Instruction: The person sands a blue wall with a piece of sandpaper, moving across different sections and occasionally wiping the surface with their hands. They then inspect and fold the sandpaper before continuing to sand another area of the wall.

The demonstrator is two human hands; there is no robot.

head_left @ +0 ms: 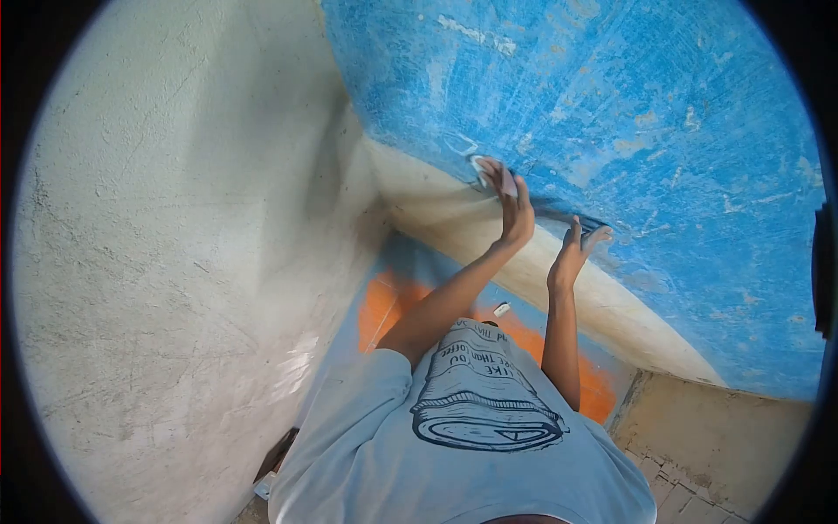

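Observation:
My left hand point(517, 217) is raised against the lower part of a blue painted wall point(628, 131). Its fingers press a small pinkish sheet point(509, 182), which looks like a folded piece of sandpaper, to the surface; part of it is hidden by the fingers. To the right and a little lower, my right hand point(572, 255) touches the same wall. Its thumb and fingers are spread apart, and I see nothing held in it. Scuffs and pale patches mark the blue paint around both hands.
A rough whitish wall point(175, 218) meets the blue one in a corner on my left. Below the blue paint runs a cream band point(646, 314). On the orange and grey floor point(377, 301) lies a small white object point(501, 309). A dark object point(277, 456) sits at lower left.

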